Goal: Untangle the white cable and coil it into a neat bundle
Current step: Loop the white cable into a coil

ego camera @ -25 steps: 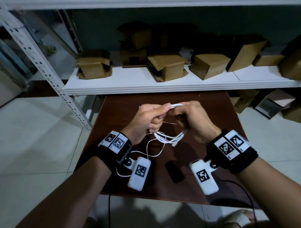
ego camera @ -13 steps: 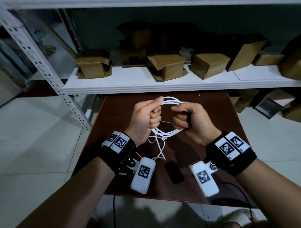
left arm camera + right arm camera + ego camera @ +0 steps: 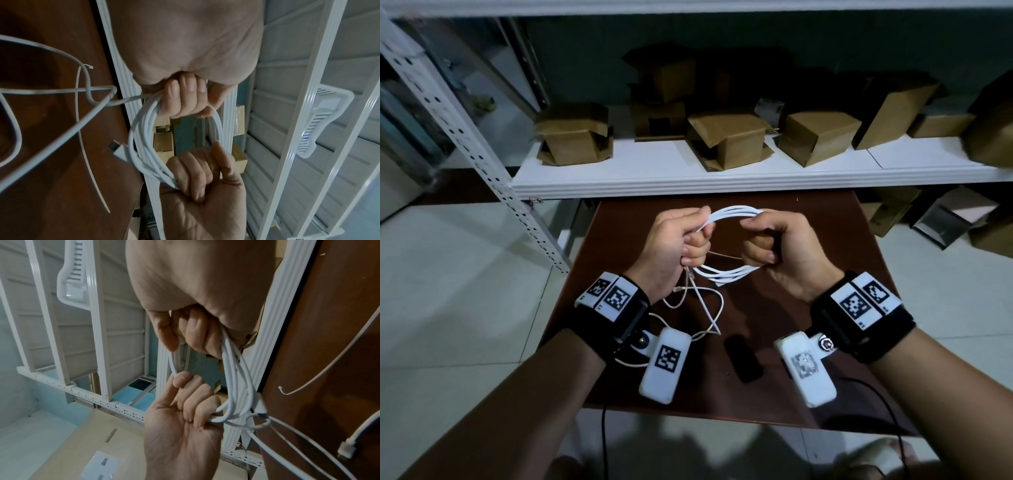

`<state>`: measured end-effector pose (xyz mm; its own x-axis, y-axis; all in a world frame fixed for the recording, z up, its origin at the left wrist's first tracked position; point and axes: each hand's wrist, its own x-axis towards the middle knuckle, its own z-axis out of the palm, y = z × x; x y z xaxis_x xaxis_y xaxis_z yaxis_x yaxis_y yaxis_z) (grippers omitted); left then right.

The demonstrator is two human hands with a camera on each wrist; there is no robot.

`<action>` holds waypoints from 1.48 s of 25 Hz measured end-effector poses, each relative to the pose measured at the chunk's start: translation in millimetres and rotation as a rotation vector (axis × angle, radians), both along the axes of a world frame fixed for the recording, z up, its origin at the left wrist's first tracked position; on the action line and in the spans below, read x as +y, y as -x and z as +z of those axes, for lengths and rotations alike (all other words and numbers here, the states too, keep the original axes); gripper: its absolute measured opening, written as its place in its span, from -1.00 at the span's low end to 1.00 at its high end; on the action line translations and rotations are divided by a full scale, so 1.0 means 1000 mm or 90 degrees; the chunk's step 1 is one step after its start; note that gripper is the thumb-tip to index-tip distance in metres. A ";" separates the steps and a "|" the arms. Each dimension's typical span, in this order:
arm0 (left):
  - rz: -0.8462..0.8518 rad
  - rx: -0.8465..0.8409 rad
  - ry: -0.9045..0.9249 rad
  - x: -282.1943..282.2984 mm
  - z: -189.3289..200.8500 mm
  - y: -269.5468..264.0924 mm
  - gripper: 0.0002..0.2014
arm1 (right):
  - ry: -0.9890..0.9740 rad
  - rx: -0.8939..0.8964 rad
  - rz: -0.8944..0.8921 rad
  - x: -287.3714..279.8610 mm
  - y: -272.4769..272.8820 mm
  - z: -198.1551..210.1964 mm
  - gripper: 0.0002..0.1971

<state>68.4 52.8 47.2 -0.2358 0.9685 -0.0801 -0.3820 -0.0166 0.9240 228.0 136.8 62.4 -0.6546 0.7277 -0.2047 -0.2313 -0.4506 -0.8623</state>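
The white cable [image 3: 732, 211] is wound into a ring of several loops, held above the brown table [image 3: 825, 260]. My left hand [image 3: 678, 243] grips the ring's left side, fingers curled round the strands [image 3: 144, 138]. On the opposite side, my right hand [image 3: 777, 243] is fisted round the loops [image 3: 236, 378]. A loose tail [image 3: 702, 305] hangs from my left hand and lies tangled on the table. One white plug [image 3: 121, 151] sticks out of the ring; another plug [image 3: 347, 451] lies on the table.
A thin white tie strip [image 3: 90, 162] lies on the table under the ring. A small black object [image 3: 743, 358] sits near the table's front edge. Behind the table runs a white shelf [image 3: 688, 171] with several cardboard boxes. Tiled floor surrounds the table.
My hands have risen and drawn apart, spreading the bunched loops into an open ring. The loose tail has been pulled up and shortened.
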 end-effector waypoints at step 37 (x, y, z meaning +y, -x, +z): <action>-0.064 0.159 -0.007 -0.006 0.001 0.009 -0.67 | -0.147 -0.174 0.078 -0.006 -0.001 0.021 -0.49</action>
